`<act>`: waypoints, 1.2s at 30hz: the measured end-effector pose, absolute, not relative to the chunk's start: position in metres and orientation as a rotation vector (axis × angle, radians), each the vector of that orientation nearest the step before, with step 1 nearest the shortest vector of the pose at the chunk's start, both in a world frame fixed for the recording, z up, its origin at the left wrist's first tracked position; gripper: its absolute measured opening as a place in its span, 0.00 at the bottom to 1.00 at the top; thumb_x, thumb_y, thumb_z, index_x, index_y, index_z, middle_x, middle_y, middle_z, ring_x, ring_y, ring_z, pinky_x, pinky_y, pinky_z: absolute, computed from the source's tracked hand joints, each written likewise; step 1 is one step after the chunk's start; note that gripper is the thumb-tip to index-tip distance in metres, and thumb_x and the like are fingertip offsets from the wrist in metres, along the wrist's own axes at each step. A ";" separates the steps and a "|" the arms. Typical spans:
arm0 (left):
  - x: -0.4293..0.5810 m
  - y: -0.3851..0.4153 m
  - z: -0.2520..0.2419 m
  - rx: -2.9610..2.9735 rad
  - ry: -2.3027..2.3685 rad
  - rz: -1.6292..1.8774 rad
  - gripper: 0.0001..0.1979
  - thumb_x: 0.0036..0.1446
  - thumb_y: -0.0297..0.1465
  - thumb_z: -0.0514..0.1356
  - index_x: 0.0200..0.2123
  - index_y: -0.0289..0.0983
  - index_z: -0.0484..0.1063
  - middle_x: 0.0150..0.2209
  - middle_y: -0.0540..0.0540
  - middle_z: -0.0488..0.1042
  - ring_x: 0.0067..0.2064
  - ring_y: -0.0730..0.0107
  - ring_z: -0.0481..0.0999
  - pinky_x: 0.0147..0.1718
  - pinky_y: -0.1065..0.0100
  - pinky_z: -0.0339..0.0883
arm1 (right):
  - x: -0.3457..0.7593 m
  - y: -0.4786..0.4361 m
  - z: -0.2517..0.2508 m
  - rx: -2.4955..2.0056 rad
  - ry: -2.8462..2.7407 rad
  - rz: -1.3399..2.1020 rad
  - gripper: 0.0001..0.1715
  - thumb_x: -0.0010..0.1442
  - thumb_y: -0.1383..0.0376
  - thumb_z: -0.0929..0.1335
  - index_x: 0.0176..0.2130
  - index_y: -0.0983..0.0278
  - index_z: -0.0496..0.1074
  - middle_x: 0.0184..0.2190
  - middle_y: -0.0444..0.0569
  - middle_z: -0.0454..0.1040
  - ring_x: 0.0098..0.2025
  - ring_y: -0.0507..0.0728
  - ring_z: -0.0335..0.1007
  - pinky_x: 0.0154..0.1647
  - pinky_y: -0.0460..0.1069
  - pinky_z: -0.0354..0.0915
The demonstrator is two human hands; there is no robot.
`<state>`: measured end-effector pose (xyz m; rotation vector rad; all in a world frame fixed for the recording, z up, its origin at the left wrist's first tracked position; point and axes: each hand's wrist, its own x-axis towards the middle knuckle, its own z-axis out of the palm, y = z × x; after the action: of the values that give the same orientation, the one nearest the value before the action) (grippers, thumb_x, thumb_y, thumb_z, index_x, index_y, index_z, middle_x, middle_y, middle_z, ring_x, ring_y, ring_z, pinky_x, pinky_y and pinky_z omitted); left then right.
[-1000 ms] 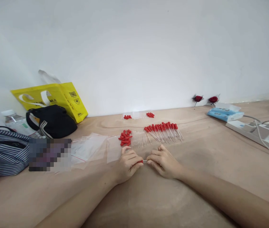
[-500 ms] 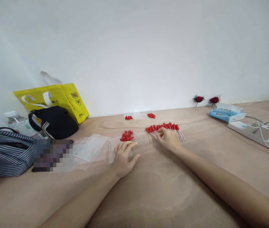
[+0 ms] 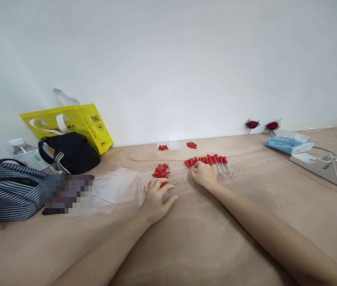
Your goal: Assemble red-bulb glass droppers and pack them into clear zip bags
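Note:
My left hand [image 3: 158, 200] rests palm down with its thumb and fingers apart, over the edge of a clear plastic bag [image 3: 143, 190]. A red rubber bulb [image 3: 163, 184] shows between its fingers, just below a small heap of red bulbs [image 3: 161, 171]. Thin clear glass tubes [image 3: 178, 176] lie side by side to the right of the heap. My right hand [image 3: 205, 173] has its fingers closed at the left end of a row of red-bulbed droppers [image 3: 222, 161]; its fingertips are hidden, so what they pinch cannot be made out.
Against the wall lie bags with red bulbs [image 3: 191, 145]. Flat clear bags [image 3: 116, 186] are spread at left, near a striped bag [image 3: 10, 190], a black pouch [image 3: 73, 153] and a yellow bag [image 3: 97, 127]. At right are a tissue pack [image 3: 289, 145] and a power strip [image 3: 320, 165].
My right hand has shifted left along the row of droppers towards the loose tubes. A red bulb now shows between my left hand's fingers. The view has shifted slightly.

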<state>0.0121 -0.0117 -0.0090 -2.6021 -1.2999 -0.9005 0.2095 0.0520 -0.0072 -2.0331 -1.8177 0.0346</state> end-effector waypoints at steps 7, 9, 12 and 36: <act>0.009 -0.008 -0.009 -2.444 -1.471 -0.901 0.08 0.49 0.33 0.59 0.35 0.41 0.70 0.42 0.44 0.69 0.45 0.57 0.66 0.44 0.54 0.48 | 0.215 0.052 -0.008 -2.017 -1.772 -0.036 0.19 0.54 0.54 0.60 0.36 0.65 0.69 0.30 0.53 0.75 0.36 0.60 0.69 0.42 0.54 0.46; 0.008 -0.005 -0.008 -2.349 -1.555 -0.915 0.07 0.49 0.32 0.59 0.35 0.41 0.70 0.42 0.45 0.70 0.45 0.58 0.66 0.44 0.55 0.49 | 0.215 0.049 -0.007 -1.983 -1.794 -0.047 0.18 0.54 0.54 0.60 0.35 0.64 0.69 0.30 0.51 0.75 0.35 0.58 0.69 0.42 0.54 0.45; 0.004 0.000 -0.007 -2.213 -1.667 -0.911 0.07 0.49 0.32 0.59 0.35 0.42 0.71 0.42 0.46 0.70 0.45 0.59 0.65 0.43 0.56 0.49 | 0.211 0.043 -0.005 -1.968 -1.892 -0.015 0.16 0.54 0.56 0.60 0.30 0.63 0.71 0.30 0.51 0.75 0.35 0.58 0.68 0.42 0.54 0.45; -0.012 0.025 -0.004 -2.289 -1.456 -0.750 0.05 0.54 0.26 0.54 0.32 0.38 0.69 0.36 0.46 0.73 0.40 0.60 0.68 0.44 0.55 0.51 | 0.219 0.002 -0.004 -1.909 -2.192 -0.238 0.14 0.55 0.68 0.57 0.30 0.70 0.69 0.30 0.59 0.72 0.31 0.60 0.66 0.36 0.55 0.48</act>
<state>-0.0121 0.0251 -0.0037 -2.2888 -1.4556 -0.7502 0.2190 0.0020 -0.0035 -1.9094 -2.1919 -0.2382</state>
